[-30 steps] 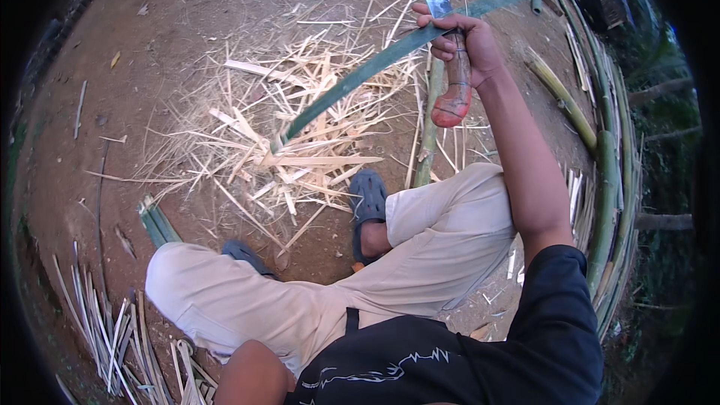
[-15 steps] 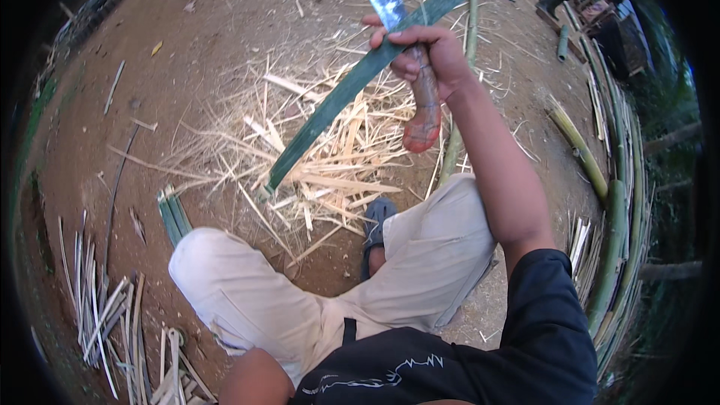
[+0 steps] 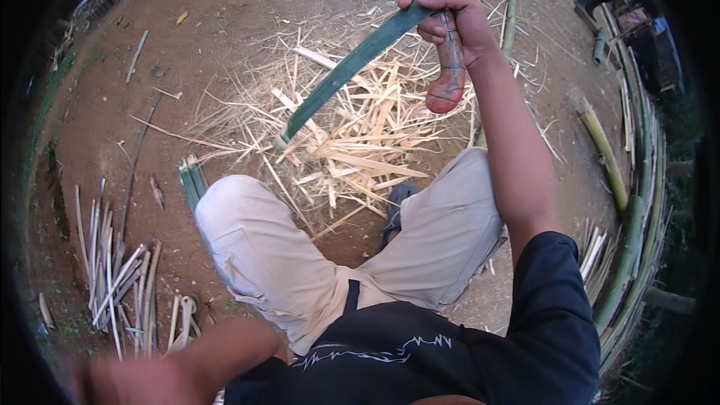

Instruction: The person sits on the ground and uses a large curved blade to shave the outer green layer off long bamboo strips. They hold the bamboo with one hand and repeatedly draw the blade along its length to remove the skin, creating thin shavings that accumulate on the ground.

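Observation:
My right hand (image 3: 469, 24) is raised ahead of me, closed round a machete (image 3: 451, 67) and a long green bamboo strip (image 3: 341, 76) together. The machete's curved wooden handle has a reddish end and hangs downward; its shiny blade points up past the top edge. Crossing in front of it, the strip slants from upper right to lower left, its low end over pale bamboo shavings (image 3: 375, 109). At the lower left my left hand (image 3: 112, 382) is smeared by motion, so its fingers cannot be made out.
Green split bamboo pieces (image 3: 193, 178) lie beside my left knee. Thin pale sticks (image 3: 112, 277) are heaped at the left. Long bamboo poles (image 3: 621, 270) line the right side, with a shorter stalk (image 3: 602, 148) nearby. Another person (image 3: 637, 7) is at the far right.
My left forearm has swung out to the lower left, bringing the blurred hand into view. My right hand, machete and strip appear higher and farther right, partly because the whole view has shifted.

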Demonstrator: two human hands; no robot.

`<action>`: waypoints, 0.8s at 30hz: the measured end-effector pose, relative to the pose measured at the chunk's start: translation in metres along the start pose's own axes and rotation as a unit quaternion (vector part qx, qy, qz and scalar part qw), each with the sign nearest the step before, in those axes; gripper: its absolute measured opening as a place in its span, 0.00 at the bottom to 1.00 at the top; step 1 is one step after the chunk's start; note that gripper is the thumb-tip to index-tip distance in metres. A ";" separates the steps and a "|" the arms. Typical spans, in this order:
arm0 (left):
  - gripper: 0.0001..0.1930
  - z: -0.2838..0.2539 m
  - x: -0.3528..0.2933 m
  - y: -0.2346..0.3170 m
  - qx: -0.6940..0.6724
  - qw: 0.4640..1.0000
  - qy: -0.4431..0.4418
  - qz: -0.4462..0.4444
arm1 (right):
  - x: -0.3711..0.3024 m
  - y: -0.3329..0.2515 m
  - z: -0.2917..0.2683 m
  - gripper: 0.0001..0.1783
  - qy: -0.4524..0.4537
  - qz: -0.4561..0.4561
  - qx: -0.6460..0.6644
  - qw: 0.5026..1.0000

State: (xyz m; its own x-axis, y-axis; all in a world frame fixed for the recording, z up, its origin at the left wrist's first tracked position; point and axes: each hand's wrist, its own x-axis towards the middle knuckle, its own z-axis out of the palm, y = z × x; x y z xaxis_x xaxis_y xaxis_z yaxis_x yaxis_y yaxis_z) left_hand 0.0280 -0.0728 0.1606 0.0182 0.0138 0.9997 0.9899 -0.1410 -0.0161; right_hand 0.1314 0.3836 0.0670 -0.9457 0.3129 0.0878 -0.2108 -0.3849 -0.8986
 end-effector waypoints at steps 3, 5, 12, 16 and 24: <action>0.23 0.096 -0.069 -0.042 0.022 0.895 -0.297 -0.331 | -0.005 -0.005 -0.014 0.30 -0.035 -0.018 0.072 0.997; 0.27 0.143 -0.111 -0.045 -0.013 0.745 -0.479 -0.464 | -0.007 -0.013 -0.019 0.30 -0.051 -0.035 0.112 0.992; 0.22 0.166 -0.139 -0.025 -0.375 0.441 -0.398 -0.712 | -0.004 -0.024 -0.023 0.26 0.059 -0.088 0.049 0.993; 0.20 0.190 -0.139 -0.011 -0.392 0.470 -0.279 -0.740 | 0.007 -0.009 -0.023 0.27 0.372 -0.078 -0.130 0.916; 0.18 0.194 -0.139 -0.013 -0.484 0.487 -0.049 -0.726 | 0.000 0.025 0.043 0.16 0.218 -0.178 -0.458 0.843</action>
State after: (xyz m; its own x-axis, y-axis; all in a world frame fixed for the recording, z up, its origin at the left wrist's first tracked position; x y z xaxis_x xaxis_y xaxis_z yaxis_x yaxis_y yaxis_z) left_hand 0.0403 0.1193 0.0185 -0.5471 0.8349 -0.0597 -0.5588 -0.3112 0.7687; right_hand 0.1151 0.3369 0.0629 -0.6398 0.6334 0.4352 0.0065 0.5708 -0.8211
